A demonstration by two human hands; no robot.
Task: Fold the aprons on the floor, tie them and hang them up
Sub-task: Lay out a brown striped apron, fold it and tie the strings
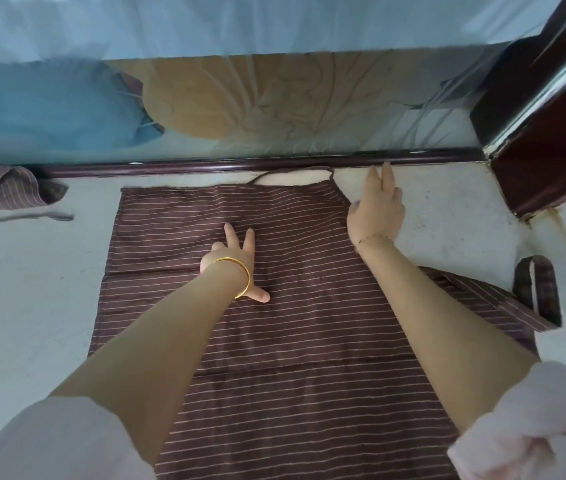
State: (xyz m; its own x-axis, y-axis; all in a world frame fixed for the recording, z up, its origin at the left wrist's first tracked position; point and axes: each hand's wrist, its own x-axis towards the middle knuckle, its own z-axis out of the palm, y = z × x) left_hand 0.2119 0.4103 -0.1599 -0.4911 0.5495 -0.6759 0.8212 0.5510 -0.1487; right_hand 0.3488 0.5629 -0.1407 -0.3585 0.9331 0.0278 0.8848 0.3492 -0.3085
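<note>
A brown apron with thin pale stripes [292,299] lies spread flat on the pale floor, running from the bed rail toward me. My left hand [236,263], with a gold bangle on the wrist, presses flat on the middle of the cloth with fingers spread. My right hand [378,206] reaches past the apron's far right corner, fingers straight over the bare floor, holding nothing. One thin strap [292,169] loops along the far edge. A wider strap loop [534,289] lies at the right side.
A second striped apron [4,188] lies crumpled at the far left with a loose strap [18,218] trailing on the floor. A dark wooden bed rail [257,164] runs across the back under a sheer net. A dark wooden post [544,168] stands at the right.
</note>
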